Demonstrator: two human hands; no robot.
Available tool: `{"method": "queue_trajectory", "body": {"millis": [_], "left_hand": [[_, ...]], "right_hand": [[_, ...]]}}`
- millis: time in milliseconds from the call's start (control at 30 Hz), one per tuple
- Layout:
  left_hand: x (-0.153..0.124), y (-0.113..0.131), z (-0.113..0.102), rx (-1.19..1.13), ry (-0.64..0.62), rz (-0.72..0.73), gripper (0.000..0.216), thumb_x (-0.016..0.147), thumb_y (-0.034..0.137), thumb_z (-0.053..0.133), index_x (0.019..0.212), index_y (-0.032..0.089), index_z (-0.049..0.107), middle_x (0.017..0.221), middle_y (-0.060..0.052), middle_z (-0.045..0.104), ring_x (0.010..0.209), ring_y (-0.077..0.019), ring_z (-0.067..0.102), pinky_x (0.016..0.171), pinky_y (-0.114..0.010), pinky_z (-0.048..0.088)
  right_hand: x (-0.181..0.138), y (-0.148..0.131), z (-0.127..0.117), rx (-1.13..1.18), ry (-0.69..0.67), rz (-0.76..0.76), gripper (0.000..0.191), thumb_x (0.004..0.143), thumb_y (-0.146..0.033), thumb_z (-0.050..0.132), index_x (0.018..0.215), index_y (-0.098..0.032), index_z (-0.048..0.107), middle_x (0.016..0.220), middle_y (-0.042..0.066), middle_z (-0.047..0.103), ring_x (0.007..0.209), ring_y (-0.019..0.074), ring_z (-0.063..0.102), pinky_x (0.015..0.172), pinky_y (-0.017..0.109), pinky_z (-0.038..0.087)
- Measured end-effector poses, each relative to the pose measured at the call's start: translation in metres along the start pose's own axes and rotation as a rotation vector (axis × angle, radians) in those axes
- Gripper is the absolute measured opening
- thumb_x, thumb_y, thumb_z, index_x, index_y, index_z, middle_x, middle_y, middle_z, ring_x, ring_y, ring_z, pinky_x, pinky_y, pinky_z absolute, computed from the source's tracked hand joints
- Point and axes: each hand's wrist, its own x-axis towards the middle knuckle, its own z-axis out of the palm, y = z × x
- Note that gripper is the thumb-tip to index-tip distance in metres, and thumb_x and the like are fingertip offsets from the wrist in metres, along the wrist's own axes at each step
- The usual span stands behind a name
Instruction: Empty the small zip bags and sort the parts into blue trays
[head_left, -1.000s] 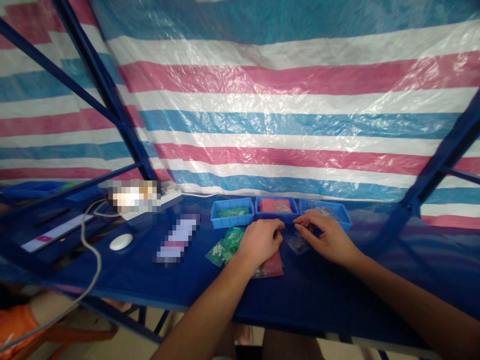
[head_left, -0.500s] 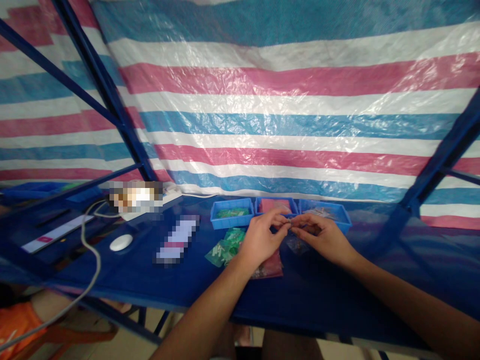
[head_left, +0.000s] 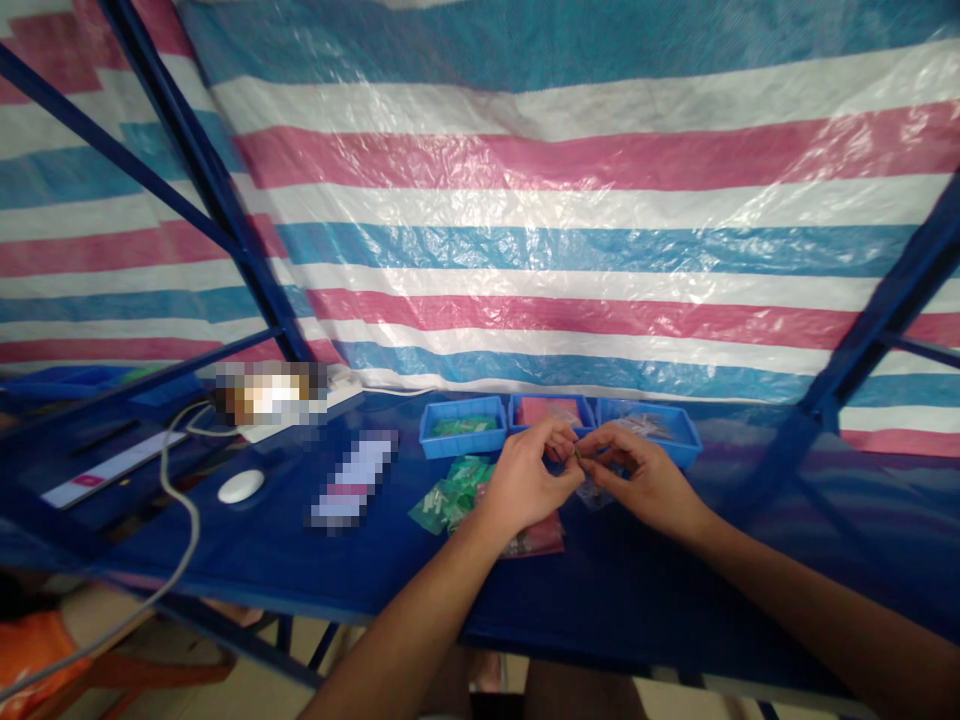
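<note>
Our left grip [head_left: 525,485] and our right grip [head_left: 651,485] met at the fingertips, both pinched almost all the way closed on one tiny thing [head_left: 577,453]. It sat right between them, on the right side of our left grip and the left side of our right grip, so neither hand was nearer. It was too small for us to tell which way its long side pointed. We seemed to have it just above the blue counter [head_left: 600,610], in front of the middle tray [head_left: 522,424]. A clear bag [head_left: 594,497] lay partly behind our right fingers. A red bag [head_left: 546,537] lay by our left wrist, with green bags [head_left: 454,495] to its left. Behind everything, we saw a shiny striped sheet [head_left: 555,240] hanging like a wall.
</note>
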Motion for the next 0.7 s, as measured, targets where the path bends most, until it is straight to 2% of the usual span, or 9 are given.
{"method": "queue_trajectory", "body": {"millis": [167,500,700], "left_hand": [[-0.0016,0.0011,-0.0014,0.02,-0.055,0.031,0.019,0.085,0.011,0.065,0.102,0.019,0.067,0.088,0.0,0.073,0.08,-0.015,0.07,0.081,-0.027,0.056],[-0.004,-0.0027,0.0039,0.034,-0.116,0.056,0.036,0.083,0.012,0.069,0.118,0.021,0.068,0.095,0.0,0.078,0.086,-0.0161,0.073,0.085,-0.028,0.058],[-0.0056,-0.0009,0.0026,0.045,-0.144,0.063,0.035,0.086,0.014,0.069,0.119,0.021,0.067,0.098,-0.001,0.078,0.09,-0.0172,0.075,0.087,-0.028,0.059]], "right_hand": [[-0.0018,-0.0015,0.0012,0.048,-0.014,0.047,0.018,0.094,-0.039,0.075,0.102,-0.024,0.068,0.098,0.004,0.07,0.081,0.0187,0.068,0.076,0.033,0.057],[-0.0024,-0.0016,0.0042,0.113,-0.014,0.095,0.02,0.085,-0.02,0.07,0.097,-0.025,0.055,0.084,-0.003,0.059,0.072,0.0157,0.055,0.067,0.03,0.047],[-0.0031,-0.002,0.0001,0.087,-0.091,0.098,0.019,0.087,-0.017,0.065,0.1,-0.025,0.053,0.082,-0.004,0.057,0.07,0.0155,0.053,0.064,0.029,0.044]]}}
